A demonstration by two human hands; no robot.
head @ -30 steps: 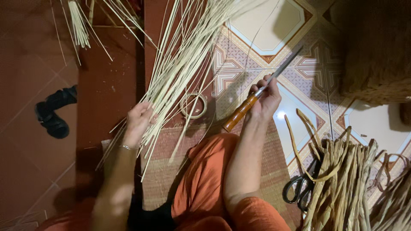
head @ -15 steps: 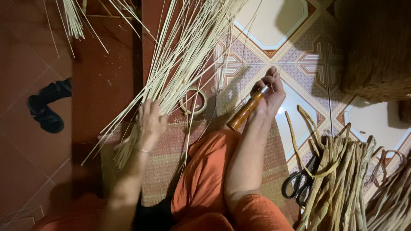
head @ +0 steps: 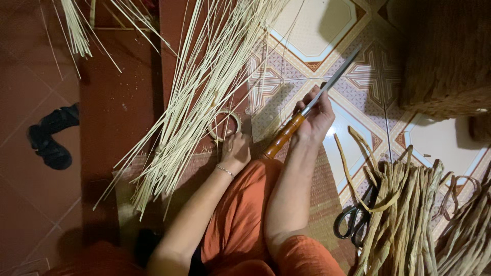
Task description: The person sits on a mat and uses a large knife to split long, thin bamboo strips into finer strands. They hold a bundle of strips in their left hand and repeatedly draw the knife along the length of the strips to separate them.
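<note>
Right hand [head: 317, 115] closed around a long knife with orange-brown wooden handle and thin grey blade [head: 302, 120], blade pointing up and away over the patterned tile floor [head: 312, 36], handle end angled down toward the orange trouser leg [head: 240, 225]. Left hand [head: 235, 151] loosely curled, fingers down on the woven floor mat [head: 327, 204], just beside a small coiled ring of pale cane [head: 225, 125]; cannot tell if it grips anything. Big fan of thin pale straw-coloured cane strips [head: 199, 92] lies just left of that hand, across mat and red-brown floor. Black-handled scissors [head: 353, 220] near the right elbow, touching a bundle of flat dried brown fibre strips [head: 409, 214]. Black sandal [head: 51, 138] well apart, far left. Woven brown basket [head: 445, 56] top right.
</note>
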